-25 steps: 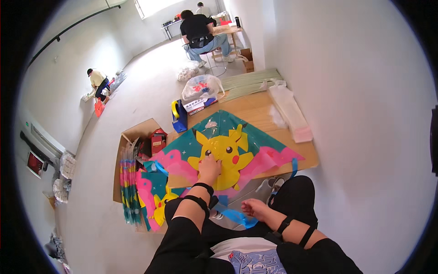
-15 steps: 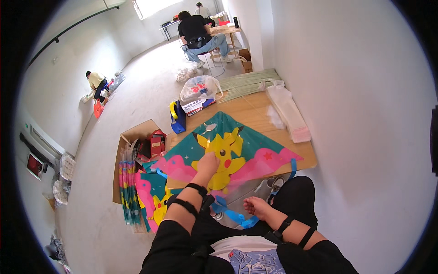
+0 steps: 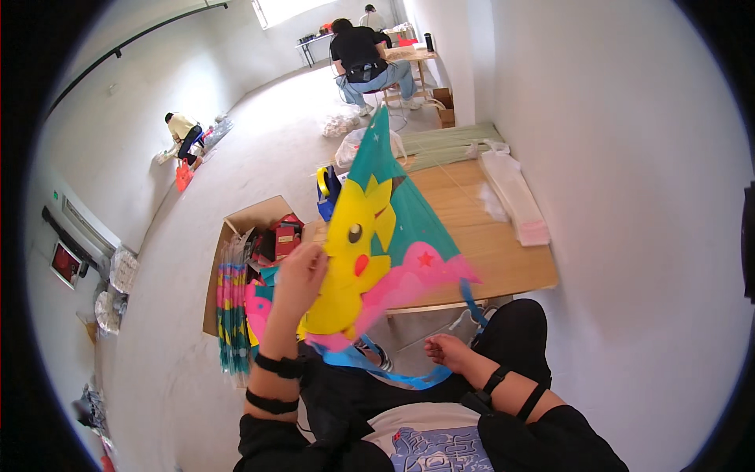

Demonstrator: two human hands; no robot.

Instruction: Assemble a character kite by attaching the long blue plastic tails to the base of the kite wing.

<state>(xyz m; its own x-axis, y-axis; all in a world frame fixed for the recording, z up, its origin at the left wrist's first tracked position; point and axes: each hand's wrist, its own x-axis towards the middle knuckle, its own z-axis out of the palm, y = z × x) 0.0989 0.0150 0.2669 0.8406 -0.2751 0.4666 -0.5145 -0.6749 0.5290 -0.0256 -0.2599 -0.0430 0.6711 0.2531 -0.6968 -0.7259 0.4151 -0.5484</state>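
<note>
The left hand grasps the left edge of a teal and pink kite with a yellow cartoon figure on it, and the kite stands tilted up to the right of this hand, its pointed tip well beyond the fingers. Its left half seems folded or turned out of sight, and whether its lower edge touches the table cannot be told. The right hand lies near the lap, palm partly up, fingers loosely curled and released, with a blue ribbon just below it and to its left. The table stretches ahead of the right hand. Beyond the left hand stands a blue tape dispenser with a yellow roll, partly behind the kite; farther out is a white plastic bag, also partly covered. Pale green sticks and a long white pack lie on the far side of the table from the right hand. To the left of the left hand, a cardboard box holds red packages and upright rolled sheets.
</note>
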